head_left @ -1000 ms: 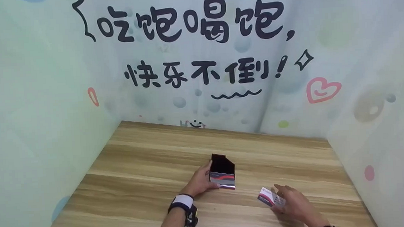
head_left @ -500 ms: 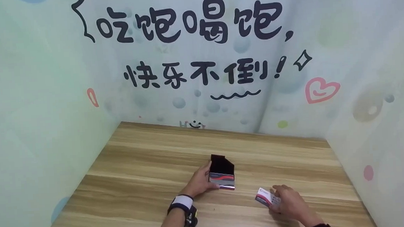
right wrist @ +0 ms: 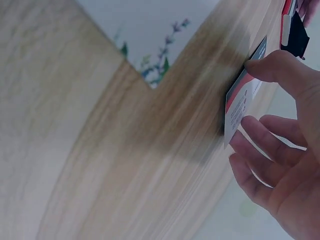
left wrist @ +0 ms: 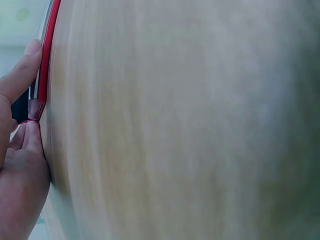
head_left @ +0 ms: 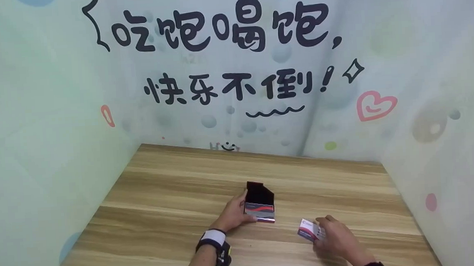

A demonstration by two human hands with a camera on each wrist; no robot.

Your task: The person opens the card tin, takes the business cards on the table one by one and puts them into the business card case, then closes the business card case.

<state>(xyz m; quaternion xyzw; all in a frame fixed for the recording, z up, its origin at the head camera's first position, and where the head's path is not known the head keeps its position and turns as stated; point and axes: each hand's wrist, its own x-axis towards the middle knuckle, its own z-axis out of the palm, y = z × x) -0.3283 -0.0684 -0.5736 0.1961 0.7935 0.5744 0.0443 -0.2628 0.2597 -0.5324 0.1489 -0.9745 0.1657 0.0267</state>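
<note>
My left hand (head_left: 233, 215) grips the left side of a black business card case (head_left: 259, 194) whose lid stands up. A grey card with a red wave (head_left: 259, 209) shows in its lower part. The left wrist view has the case edge-on, with a red edge (left wrist: 49, 55) and the thumb lying along it. To the right of the case, my right hand (head_left: 337, 237) pinches a white, red and dark business card (head_left: 306, 230) between thumb and fingers. In the right wrist view this business card (right wrist: 242, 97) is tilted, just above the table or touching it; I cannot tell which.
A white card with a printed flower pattern (right wrist: 150, 40) lies on the table near the right hand, partly cut off in the head view. The wood-grain table (head_left: 174, 186) is bounded by printed fabric walls (head_left: 36, 141) at the left, back and right.
My right hand has shifted a little to the left with the business card, nearer the case. The left hand and the card case stay in nearly the same place.
</note>
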